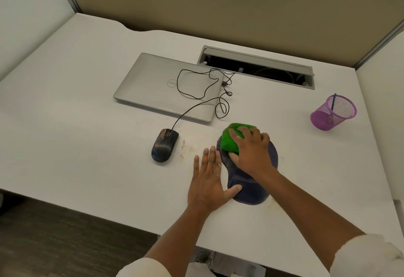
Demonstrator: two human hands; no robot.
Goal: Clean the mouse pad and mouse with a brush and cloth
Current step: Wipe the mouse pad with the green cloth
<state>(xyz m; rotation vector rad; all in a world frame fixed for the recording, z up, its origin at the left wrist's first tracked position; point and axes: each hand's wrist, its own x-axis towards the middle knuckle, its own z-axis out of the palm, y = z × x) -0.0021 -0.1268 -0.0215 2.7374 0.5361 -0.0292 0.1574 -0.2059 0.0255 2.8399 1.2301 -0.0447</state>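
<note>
- Your right hand (251, 152) presses down on a bunched green cloth (229, 140), fingers spread over its top and thumb tucked against its near edge, so the cloth is gripped between palm and pad.
- The cloth sits on the far half of the dark blue mouse pad (251, 193), at about 12 o'clock on the pad, spilling slightly past its far-left rim.
- Your left hand (207, 180) lies flat and open on the desk (87, 145), fingers stretched toward 12 o'clock, holding nothing; its thumb rests on the pad's left edge, at about 8 o'clock on the pad.
- The mouse pad lies near the front edge of the desk, right of centre, with its raised wrist rest toward you.
- The mouse (164, 145) sits on bare desk at 9 o'clock from the pad, apart from it and from both hands. Its dark shell shows pale smears.
- A scatter of brown crumbs (184, 148) lies between the mouse and your left hand.
- The mouse cable (196, 88) loops over the closed silver laptop (168, 86), which lies at 12 o'clock from the mouse.
- A purple mesh cup (333, 112) stands at 2 o'clock from the pad, well apart, with a thin blue stick inside.
- An open cable tray (255, 66) is set into the desk behind the laptop.
</note>
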